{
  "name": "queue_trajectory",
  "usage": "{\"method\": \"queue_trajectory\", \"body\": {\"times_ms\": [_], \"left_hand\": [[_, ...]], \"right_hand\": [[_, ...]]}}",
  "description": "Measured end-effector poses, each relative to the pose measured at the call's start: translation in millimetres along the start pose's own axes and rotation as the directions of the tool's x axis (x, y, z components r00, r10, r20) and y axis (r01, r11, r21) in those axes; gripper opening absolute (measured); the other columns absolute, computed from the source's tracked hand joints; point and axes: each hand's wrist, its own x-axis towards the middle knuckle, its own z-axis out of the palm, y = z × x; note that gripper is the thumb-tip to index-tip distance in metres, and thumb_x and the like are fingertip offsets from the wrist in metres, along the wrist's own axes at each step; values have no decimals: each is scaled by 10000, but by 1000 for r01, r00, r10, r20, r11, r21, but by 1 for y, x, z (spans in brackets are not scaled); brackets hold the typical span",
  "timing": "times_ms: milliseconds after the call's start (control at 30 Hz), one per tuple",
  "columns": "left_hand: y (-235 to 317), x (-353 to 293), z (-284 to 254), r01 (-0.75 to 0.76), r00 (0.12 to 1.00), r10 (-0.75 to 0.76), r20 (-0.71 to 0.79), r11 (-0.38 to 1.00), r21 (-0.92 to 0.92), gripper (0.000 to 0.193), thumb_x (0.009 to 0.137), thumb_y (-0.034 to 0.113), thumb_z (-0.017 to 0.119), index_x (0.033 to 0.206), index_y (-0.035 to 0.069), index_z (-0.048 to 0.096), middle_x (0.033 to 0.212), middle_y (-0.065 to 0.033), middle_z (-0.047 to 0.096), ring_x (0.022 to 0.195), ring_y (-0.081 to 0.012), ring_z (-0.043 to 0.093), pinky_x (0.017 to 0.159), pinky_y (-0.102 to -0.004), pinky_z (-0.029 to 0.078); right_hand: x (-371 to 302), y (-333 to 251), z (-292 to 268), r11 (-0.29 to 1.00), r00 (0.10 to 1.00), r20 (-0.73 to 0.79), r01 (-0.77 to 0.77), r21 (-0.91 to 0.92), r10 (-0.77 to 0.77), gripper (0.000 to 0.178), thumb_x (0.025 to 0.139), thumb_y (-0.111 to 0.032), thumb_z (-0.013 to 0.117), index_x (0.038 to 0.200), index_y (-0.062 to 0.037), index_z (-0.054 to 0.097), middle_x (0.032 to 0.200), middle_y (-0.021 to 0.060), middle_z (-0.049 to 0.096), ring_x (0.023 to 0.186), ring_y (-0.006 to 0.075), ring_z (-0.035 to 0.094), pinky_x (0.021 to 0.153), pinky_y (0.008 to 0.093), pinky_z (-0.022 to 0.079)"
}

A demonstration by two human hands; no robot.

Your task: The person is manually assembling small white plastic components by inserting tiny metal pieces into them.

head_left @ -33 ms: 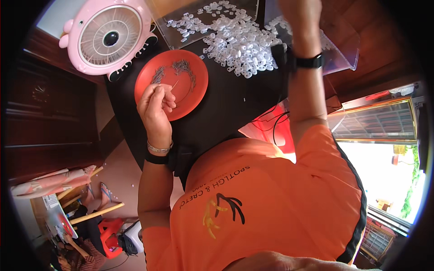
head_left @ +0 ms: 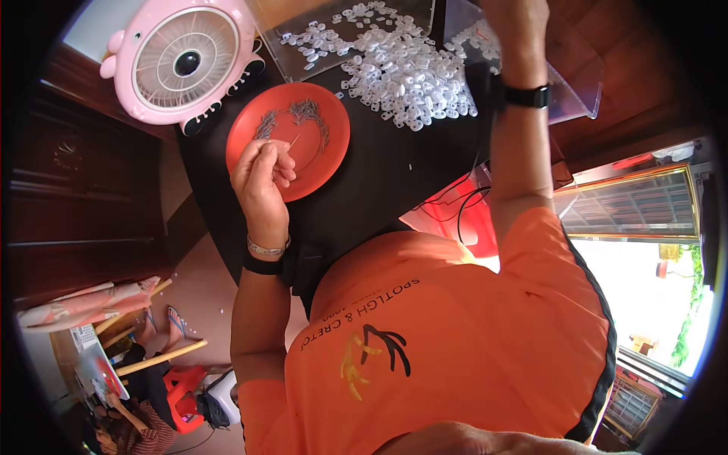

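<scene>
Left hand: fingers are curling and pinching one thin stick-like piece between thumb and fingertips, its tip pointing up and right; the hand is hovering over the near left part of the plate. Left wrist: wearing a silver-coloured bracelet and a black band. Right hand: reaching forward to the upper edge of view, where the fingers are being cut off, so whether it is gripping anything cannot be told; it is overlapping the clear container in view, contact uncertain. Right wrist: wearing a black wristband. Plate, round, orange-red: lying on the black table, carrying small grey pieces in loose clusters along its far and side parts. White pieces, small, holed, numerous: heaping right of and beyond the plate, spreading from a clear tray onto the tabletop; more are lying in the clear container. Single small pale piece: lying alone on the table, right of the plate. Fan, pink, round grille: standing beyond the plate to the left. Red stool: standing on the floor at lower left, near another person, who is wearing stripes.
</scene>
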Motion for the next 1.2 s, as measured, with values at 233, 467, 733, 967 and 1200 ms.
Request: {"method": "queue_trajectory", "body": {"times_ms": [233,467,733,967,1200], "left_hand": [[-1,1,-2,10,1000,-10,10,1000,27,224,897,187,492,797,22,606,641,-6,550,540,-62,480,490,-184,338],[-9,7,-12,22,1000,-24,19,998,66,215,896,173,468,818,22,600,655,-21,558,544,-78,491,486,-195,338],[-6,8,-13,81,996,-82,17,995,66,219,888,187,477,806,27,602,648,-29,560,526,-85,486,478,-194,341],[-3,7,-12,80,997,-80,-2,997,12,216,888,179,501,770,31,605,627,-7,558,509,-60,471,467,-179,334],[-3,7,-11,76,997,-76,6,997,30,214,889,176,498,770,33,605,624,-1,553,508,-55,463,468,-179,333]], "right_hand": [[-27,-4,20,937,827,550,-91,338,-118,216,757,-120,656,940,-5,663,844,186,655,740,315,649,640,365,504],[-85,-11,95,885,544,729,58,461,-415,205,798,-185,617,952,-70,690,951,123,672,881,273,641,786,357,499],[-101,-15,125,862,458,753,419,286,-473,231,765,-194,624,976,-111,663,825,110,629,846,294,618,783,412,485],[-92,-19,115,922,392,861,333,197,-325,160,777,-180,591,887,-104,679,884,90,652,872,287,618,768,395,488],[-96,-44,121,899,410,800,200,390,-438,208,791,-247,620,917,-94,681,904,96,647,880,273,618,775,388,485]]}}
